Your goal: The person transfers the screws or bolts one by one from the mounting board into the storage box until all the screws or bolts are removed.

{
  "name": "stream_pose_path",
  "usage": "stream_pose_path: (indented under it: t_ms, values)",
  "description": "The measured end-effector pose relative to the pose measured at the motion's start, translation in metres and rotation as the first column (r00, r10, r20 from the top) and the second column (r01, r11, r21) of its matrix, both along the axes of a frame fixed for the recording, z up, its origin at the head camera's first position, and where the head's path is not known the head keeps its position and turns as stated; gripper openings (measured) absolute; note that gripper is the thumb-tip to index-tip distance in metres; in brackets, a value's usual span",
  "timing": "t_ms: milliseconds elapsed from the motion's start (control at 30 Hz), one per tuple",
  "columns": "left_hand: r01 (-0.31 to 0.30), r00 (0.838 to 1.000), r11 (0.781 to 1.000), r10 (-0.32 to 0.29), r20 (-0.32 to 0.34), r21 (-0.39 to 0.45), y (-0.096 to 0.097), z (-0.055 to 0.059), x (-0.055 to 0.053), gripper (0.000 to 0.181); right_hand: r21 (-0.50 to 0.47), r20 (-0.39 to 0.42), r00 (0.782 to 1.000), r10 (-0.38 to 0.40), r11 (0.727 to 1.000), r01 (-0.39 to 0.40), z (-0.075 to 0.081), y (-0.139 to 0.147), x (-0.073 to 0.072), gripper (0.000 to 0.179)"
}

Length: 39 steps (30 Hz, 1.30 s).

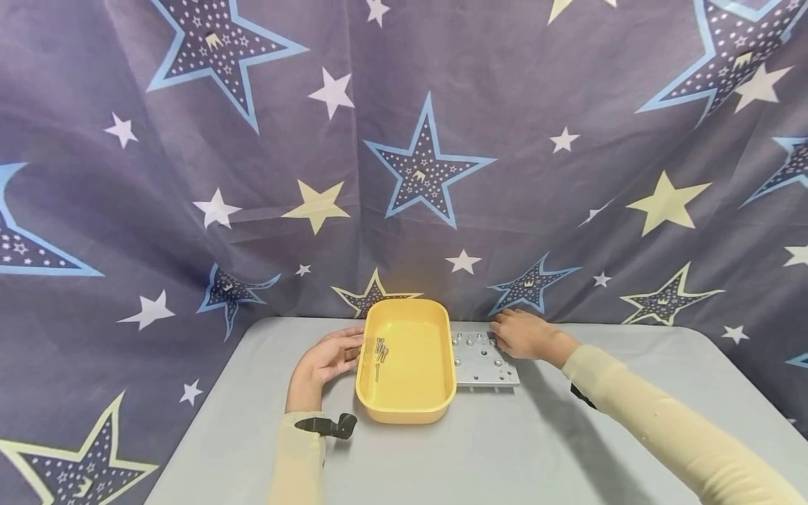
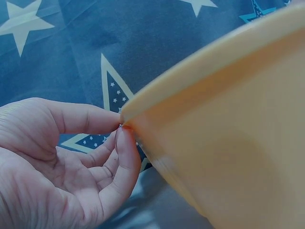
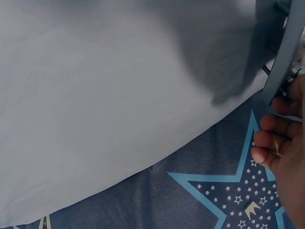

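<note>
A yellow tray (image 1: 412, 393) stands on the table with several small bolts (image 1: 381, 348) lying along its left side. My left hand (image 1: 328, 359) is at the tray's left wall; in the left wrist view its fingertips pinch the tray's rim (image 2: 157, 98). Right of the tray is a flat metal plate (image 1: 482, 369) with holes and several bolts set in it, their ends showing below. At the plate's far right corner, my right hand (image 1: 522, 335) has its fingers curled by the plate's edge (image 3: 284, 62). Its thumb and whatever lies between the fingertips are hidden.
A pale cloth-covered table (image 1: 404, 463) ends at a dark star-patterned curtain (image 1: 404, 259) just behind the tray and plate. A black wrist mount (image 1: 328, 426) sticks out from the left sleeve.
</note>
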<state>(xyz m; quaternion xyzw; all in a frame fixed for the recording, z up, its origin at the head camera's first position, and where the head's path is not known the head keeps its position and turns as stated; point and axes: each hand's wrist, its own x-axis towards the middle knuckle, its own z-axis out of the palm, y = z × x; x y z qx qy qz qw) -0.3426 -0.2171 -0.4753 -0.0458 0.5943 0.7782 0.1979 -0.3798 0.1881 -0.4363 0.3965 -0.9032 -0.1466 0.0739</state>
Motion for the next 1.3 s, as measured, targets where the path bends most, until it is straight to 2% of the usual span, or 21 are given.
stream_pose_path:
  t_ms: [233, 500, 800, 1033, 1300]
  values:
    - [0.021, 1.000, 1.000, -0.021, -0.020, 0.004, -0.002, 0.000, 0.003, 0.056, 0.004, -0.023, 1.000, 0.009, 1.000, -0.009, -0.003, 0.000, -0.001, 0.017]
    - [0.005, 1.000, 1.000, -0.005, -0.015, 0.002, 0.000, -0.001, 0.003, 0.057, -0.006, -0.084, 0.995, 0.049, 0.999, -0.050, -0.003, 0.001, -0.002, 0.016]
    - [0.005, 1.000, 1.000, -0.005, -0.022, 0.005, -0.001, -0.003, 0.001, 0.055, -0.014, -0.183, 0.974, 0.131, 0.991, -0.136, -0.006, 0.007, -0.004, 0.014]
    - [-0.003, 1.000, 1.000, 0.003, -0.018, -0.002, 0.001, -0.001, 0.002, 0.056, -0.039, -0.199, 0.967, 0.160, 0.985, -0.171, -0.008, 0.009, -0.004, 0.016]
    - [0.001, 1.000, 1.000, -0.001, -0.022, 0.008, -0.002, -0.001, 0.005, 0.057, -0.033, -0.183, 0.972, 0.149, 0.987, -0.157, -0.011, 0.008, -0.007, 0.018]
